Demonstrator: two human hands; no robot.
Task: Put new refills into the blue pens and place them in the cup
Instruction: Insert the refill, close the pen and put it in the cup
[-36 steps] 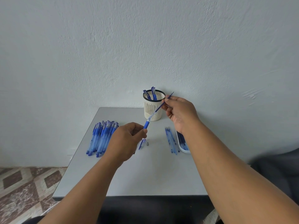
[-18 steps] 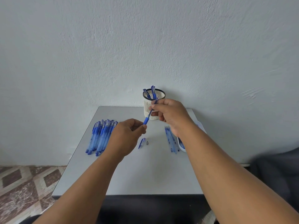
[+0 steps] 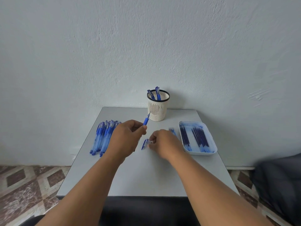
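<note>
A grey table (image 3: 146, 176) is standing against a pale wall. My left hand (image 3: 125, 139) is gripping a blue pen (image 3: 146, 121), its tip pointing up toward the cup (image 3: 157, 110). My right hand (image 3: 164, 142) is reaching down with fingers curled at a small part just beside the pen cap (image 3: 144, 144); whether it is pinching anything, I cannot tell. Finished pens are standing in the cup, a pile of pens (image 3: 104, 137) is lying left, and refills are lying in the tray (image 3: 210, 154) right.
</note>
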